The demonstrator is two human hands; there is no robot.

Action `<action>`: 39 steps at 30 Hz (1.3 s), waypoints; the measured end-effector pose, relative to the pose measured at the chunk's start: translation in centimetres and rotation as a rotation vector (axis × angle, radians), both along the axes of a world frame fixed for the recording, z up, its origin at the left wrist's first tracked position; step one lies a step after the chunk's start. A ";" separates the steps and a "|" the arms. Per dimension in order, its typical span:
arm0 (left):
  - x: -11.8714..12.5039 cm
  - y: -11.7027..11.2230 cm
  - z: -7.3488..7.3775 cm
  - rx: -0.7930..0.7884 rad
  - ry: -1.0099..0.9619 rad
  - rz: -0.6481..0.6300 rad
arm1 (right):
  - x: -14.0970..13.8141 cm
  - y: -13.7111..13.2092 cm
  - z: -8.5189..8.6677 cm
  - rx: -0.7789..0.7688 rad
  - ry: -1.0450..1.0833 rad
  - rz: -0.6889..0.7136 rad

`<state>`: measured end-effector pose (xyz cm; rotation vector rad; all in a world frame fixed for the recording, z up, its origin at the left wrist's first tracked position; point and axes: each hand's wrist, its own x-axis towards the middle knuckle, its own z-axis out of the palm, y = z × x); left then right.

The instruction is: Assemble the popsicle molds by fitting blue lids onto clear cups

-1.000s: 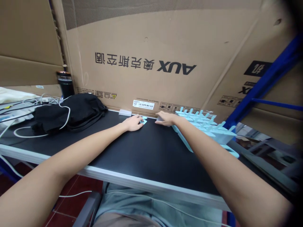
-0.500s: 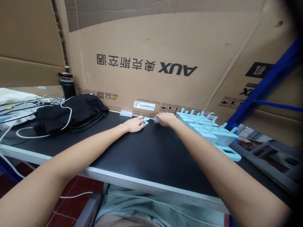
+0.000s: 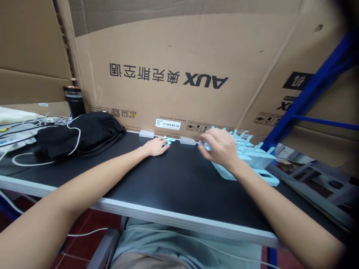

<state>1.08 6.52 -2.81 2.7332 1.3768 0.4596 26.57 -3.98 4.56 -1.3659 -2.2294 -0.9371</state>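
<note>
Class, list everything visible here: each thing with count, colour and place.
Cardboard box: one, brown, behind the table.
Table: one, black, centre.
Mould tray: one, light blue, right.
Small piece: one, light blue, at left fingertips.
Clear blocks: two, transparent, against the box.
Cloth bundle: one, black, left.
Cables: several, white, left.
Tumbler: one, black, far left.
Rack frame: one, blue, right.
Left hand: one, on table.
Right hand: one, above tray.
</note>
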 end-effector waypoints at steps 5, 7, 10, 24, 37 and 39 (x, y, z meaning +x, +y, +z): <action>0.0 0.3 -0.2 0.012 0.016 0.044 | 6.7 -5.5 -1.1 0.287 0.475 -0.166; -0.1 0.2 -0.2 0.030 0.017 0.055 | 8.4 -6.3 -2.1 0.182 0.675 -0.225; -0.2 0.1 -0.1 0.048 0.026 0.053 | 10.0 -6.5 -3.3 -0.038 0.858 -0.319; -0.3 0.3 -0.2 0.018 -0.006 0.051 | 9.2 -4.6 -5.4 -0.340 0.480 -0.559; -0.4 0.2 -0.2 0.017 -0.038 0.061 | 8.3 -4.8 -5.3 -0.343 0.417 -0.559; -0.4 0.0 -0.1 0.003 -0.044 0.075 | 8.2 -4.8 -5.3 -0.353 0.420 -0.559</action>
